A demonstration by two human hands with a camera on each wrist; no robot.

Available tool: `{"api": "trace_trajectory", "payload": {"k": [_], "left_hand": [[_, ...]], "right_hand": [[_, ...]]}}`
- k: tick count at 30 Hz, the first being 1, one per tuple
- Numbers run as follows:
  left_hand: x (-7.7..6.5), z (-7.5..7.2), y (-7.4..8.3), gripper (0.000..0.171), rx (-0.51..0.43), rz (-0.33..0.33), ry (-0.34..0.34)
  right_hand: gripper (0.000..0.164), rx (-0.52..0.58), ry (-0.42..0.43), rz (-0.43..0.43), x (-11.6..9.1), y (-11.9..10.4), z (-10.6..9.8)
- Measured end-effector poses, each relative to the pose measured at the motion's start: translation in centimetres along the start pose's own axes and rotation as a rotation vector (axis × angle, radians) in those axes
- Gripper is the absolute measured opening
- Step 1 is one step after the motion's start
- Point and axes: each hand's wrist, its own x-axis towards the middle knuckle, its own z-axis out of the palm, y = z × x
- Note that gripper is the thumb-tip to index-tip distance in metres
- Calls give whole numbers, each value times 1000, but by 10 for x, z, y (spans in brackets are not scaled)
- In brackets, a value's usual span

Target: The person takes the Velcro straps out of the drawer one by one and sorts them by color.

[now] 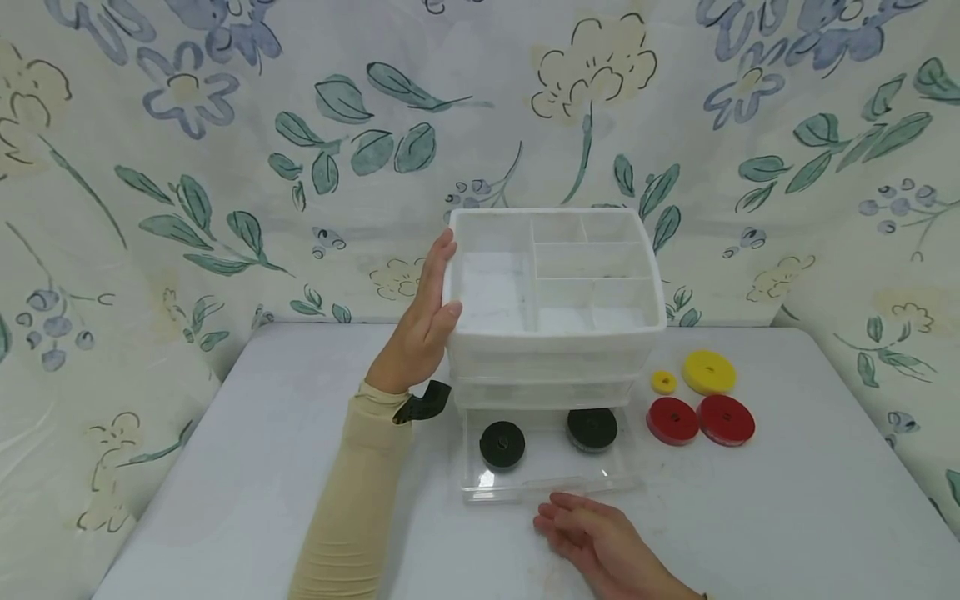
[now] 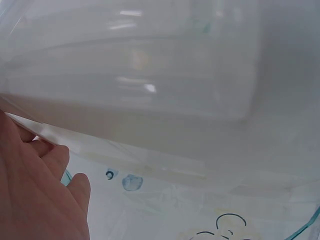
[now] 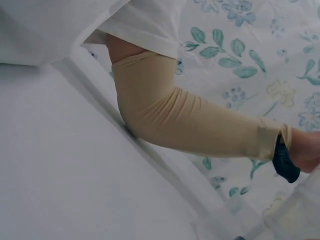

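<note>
A white plastic drawer organizer [image 1: 555,354] stands on the table, its top divided into several compartments. My left hand [image 1: 420,321] rests flat along its left side, the thumb at the front corner; the left wrist view shows the fingers [image 2: 57,160] against that side. Below, the clear bottom drawer [image 1: 540,475] is pulled out. It holds two round black discs, one on the left [image 1: 502,445] and one on the right [image 1: 592,428]. Just in front of the drawer's front edge is my right hand [image 1: 588,537], fingers loosely bent, holding nothing. Whether its fingertips touch the drawer I cannot tell.
Right of the organizer lie two red discs [image 1: 672,421], a larger yellow disc [image 1: 708,372] and a small yellow one [image 1: 663,382]. They lie on the white table [image 1: 795,500]. A flower-patterned cloth [image 1: 480,108] hangs behind the table and along both sides.
</note>
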Motion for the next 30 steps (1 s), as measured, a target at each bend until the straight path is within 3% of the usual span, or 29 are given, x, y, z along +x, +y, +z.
{"api": "trace_trajectory", "payload": {"k": [5,10,20,25,30], "left_hand": [[-1,-1,1,66,3,-3,1],[-1,-1,1,66,-1,1,3],[0,-1,0,66,-2,6,3],[0,-1,0,66,-4,9,2],[0,0,0,66,0,9,4]], "right_hand": [[45,-179,-57,-38,-9,-11,-4],[40,-413,-56,-192,-17,-26,-3],[22,-861,255,-665,-20,-38,-2],[27,-1045,377,-898,-12,-43,-9],[30,-1185,450,-1069,1,-51,-17]]}}
